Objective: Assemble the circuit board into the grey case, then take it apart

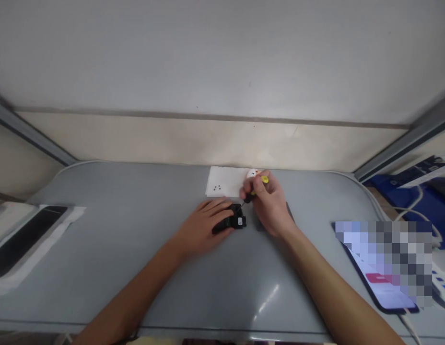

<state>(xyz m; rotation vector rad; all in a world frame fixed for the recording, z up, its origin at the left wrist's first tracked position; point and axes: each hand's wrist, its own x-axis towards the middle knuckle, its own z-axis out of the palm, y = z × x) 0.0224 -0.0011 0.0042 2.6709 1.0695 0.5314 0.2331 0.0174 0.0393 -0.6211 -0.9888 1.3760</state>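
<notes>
My left hand [208, 224] lies over a small black plastic device [239, 222], its fingers curled round the left side and holding it down on the table. A little white label shows on the device's right end; the rest is partly hidden under my fingers. In my right hand [271, 203] is a screwdriver [264, 179] with a yellow and black handle. Its thin shaft slants down to the left, and the tip is at the upper part of the device. Whether the tip sits in a screw is too small to tell.
Behind the hands lies a white paper [226, 179] with several tiny dark pieces, which look like screws, and a small white object [251, 173]. A dark flat item [290, 213] is partly under my right wrist. A phone [380, 275] with a cable lies right; a black slab [28, 239] lies left.
</notes>
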